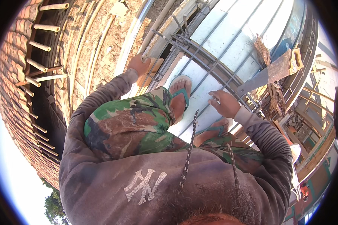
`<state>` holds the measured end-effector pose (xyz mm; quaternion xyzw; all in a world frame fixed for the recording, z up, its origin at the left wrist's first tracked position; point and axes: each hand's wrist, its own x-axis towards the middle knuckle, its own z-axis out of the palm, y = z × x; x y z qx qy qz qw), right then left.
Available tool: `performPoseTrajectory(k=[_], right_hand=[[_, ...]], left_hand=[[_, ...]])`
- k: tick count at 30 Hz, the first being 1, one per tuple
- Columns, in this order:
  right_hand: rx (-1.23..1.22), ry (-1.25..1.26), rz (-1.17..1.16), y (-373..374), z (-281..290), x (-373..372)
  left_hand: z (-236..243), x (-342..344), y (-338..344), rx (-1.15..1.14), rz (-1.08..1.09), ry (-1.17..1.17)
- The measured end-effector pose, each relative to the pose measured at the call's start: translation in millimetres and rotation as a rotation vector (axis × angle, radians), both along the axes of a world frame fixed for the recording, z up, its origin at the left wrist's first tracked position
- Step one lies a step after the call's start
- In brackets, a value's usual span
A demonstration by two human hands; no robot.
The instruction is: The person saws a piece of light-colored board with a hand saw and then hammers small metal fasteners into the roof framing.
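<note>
My left hand (139, 64) grips the edge of a narrow wooden board (151, 45) beside a steel rebar cage (178, 39). My right hand (223, 103) has its fingers apart and slightly curled, over white panels (206, 86) crossed by steel bars, with nothing visible in it. Beyond it a hand saw (261, 77) with a wooden handle lies across the bars, next to a bundle of thin wire or dry sticks (263, 50). My sandalled feet (178, 95) are on the white panel, between my hands.
A tiled roof (17, 93) with protruding poles drops along the left, beside dirt and long bamboo poles (84, 45). Wooden scaffolding (308, 138) and a lower level lie to the right, where part of a person in red (304, 191) shows.
</note>
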<state>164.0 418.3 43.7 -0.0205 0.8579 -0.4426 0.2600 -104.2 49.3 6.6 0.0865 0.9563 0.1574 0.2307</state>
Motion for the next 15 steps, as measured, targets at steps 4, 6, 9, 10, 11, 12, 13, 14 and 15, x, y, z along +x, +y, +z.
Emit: performPoseTrajectory(k=[4,6,9,10,11,12,13,14,15], right_hand=[[0.002,-0.012,-0.014,0.6,1.6,1.8],[0.007,-0.039,-0.017,0.7,3.3,2.6],[-0.008,-0.016,-0.028,0.7,-1.5,7.8],[-0.008,-0.015,-0.028,0.0,-1.4,7.8],[0.004,-0.018,-0.015,-1.3,-1.0,7.3],[0.016,-0.022,-0.002,-2.3,-0.4,6.6],[0.016,-0.022,-0.005,-2.6,-0.3,6.6],[0.019,-0.022,-0.003,-2.9,0.1,6.4],[0.022,-0.022,-0.002,-3.4,0.3,6.2]], left_hand=[[8.7,5.3,11.6,0.006,0.045,0.040],[11.0,6.0,16.6,-0.021,0.119,0.011],[15.2,6.7,23.8,-0.076,0.138,-0.008],[11.0,7.0,20.7,-0.076,0.138,-0.007],[6.2,8.0,16.8,-0.104,0.146,0.023],[2.0,8.0,13.0,-0.132,0.154,0.053],[3.1,7.9,14.6,-0.132,0.151,0.053],[4.3,8.0,16.0,-0.126,0.151,0.057],[5.9,8.0,17.2,-0.121,0.152,0.063]])
